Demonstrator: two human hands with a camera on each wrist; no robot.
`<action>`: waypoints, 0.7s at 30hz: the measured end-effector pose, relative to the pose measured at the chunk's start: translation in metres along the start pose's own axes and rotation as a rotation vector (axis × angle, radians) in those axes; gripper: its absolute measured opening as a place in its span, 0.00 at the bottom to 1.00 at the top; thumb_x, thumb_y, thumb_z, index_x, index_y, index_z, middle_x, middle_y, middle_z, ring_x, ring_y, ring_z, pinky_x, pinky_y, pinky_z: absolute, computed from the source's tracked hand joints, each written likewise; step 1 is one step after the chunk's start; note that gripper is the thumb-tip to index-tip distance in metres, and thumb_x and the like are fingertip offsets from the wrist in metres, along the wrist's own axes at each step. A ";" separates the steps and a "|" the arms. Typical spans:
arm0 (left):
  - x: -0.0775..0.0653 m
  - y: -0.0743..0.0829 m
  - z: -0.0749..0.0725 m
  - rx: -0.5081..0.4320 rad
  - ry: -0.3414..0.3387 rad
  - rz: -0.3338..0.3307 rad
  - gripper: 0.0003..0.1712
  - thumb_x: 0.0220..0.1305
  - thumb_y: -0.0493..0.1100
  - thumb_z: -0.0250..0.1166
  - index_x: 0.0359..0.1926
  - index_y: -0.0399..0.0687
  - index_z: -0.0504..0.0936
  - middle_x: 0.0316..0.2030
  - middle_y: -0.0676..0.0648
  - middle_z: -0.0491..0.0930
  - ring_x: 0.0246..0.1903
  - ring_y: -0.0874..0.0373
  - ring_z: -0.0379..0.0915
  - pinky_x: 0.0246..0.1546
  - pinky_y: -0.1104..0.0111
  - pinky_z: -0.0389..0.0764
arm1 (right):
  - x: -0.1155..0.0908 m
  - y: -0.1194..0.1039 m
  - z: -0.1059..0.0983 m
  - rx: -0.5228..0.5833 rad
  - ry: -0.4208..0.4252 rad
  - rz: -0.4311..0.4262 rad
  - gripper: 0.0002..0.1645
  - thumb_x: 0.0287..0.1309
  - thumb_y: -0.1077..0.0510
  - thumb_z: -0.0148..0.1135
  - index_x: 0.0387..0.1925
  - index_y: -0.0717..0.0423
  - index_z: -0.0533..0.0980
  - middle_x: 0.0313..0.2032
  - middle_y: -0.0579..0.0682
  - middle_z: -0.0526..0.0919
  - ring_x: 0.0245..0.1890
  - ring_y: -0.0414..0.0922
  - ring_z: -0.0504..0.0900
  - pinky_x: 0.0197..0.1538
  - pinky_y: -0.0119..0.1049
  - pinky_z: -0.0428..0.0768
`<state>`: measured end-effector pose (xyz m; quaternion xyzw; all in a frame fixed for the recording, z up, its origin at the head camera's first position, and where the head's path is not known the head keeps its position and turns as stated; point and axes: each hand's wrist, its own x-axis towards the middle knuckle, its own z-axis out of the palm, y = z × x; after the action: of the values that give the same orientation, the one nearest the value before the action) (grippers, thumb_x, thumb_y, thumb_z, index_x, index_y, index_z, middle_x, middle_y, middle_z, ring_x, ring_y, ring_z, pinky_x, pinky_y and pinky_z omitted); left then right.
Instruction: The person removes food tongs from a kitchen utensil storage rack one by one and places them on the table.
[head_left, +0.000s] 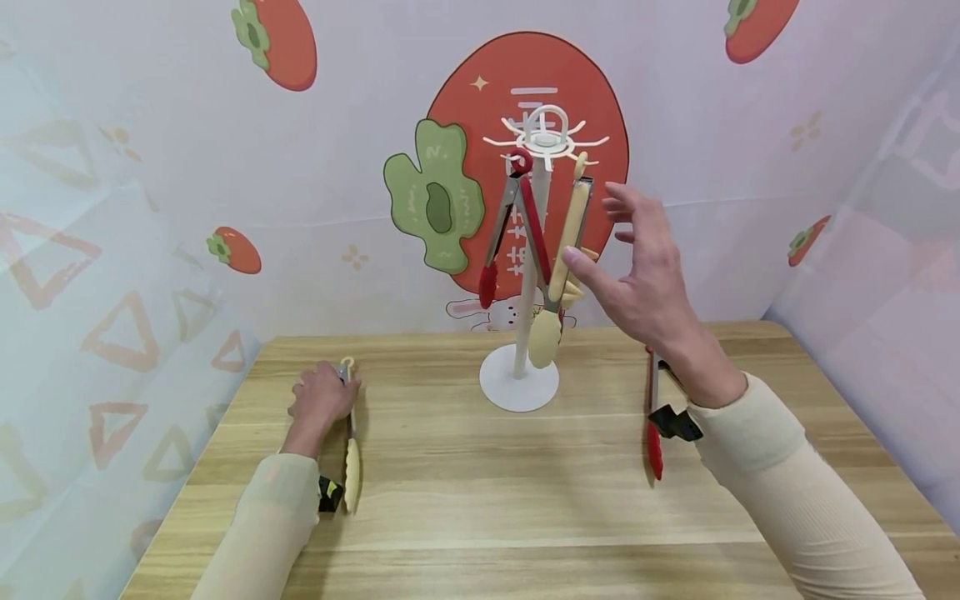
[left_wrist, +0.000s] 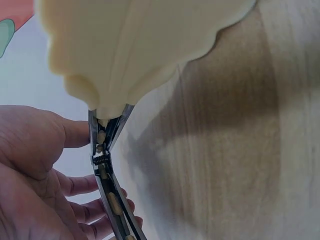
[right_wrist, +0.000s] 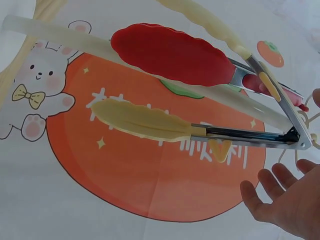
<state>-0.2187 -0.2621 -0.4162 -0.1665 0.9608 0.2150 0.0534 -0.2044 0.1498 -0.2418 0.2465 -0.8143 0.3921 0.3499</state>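
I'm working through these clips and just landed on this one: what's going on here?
A person's left hand holds cream tongs at the left of the table. Their right hand, fingers open, is beside the hanging cream tongs on a white rack, not gripping them. Hanging red tongs share that rack, and another red pair lies toward the table's right.

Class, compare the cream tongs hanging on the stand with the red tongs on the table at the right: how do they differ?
Colour: the hanging cream tongs have cream tips; the right-hand red tongs have red ones.
Pose: the hanging cream tongs dangle tips down from the white stand; the right-hand red tongs lie on the wooden table.
Shared: both have metal arms.
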 end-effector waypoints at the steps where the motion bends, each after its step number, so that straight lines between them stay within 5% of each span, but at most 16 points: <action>1: 0.000 0.000 0.000 -0.001 -0.002 -0.003 0.35 0.67 0.56 0.51 0.56 0.27 0.60 0.50 0.22 0.60 0.51 0.24 0.55 0.41 0.32 0.61 | 0.001 0.000 0.000 -0.001 -0.003 0.001 0.43 0.51 0.49 0.67 0.67 0.50 0.59 0.57 0.55 0.66 0.56 0.45 0.66 0.54 0.44 0.68; 21: 0.000 -0.004 0.004 0.021 -0.027 -0.017 0.35 0.65 0.53 0.52 0.58 0.25 0.58 0.52 0.20 0.57 0.52 0.22 0.53 0.42 0.32 0.61 | 0.010 -0.002 0.002 0.025 -0.018 0.021 0.43 0.51 0.51 0.67 0.66 0.54 0.59 0.56 0.55 0.67 0.56 0.46 0.67 0.55 0.49 0.69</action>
<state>-0.2175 -0.2639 -0.4217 -0.1713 0.9608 0.2066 0.0699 -0.2103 0.1454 -0.2342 0.2460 -0.8150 0.4037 0.3351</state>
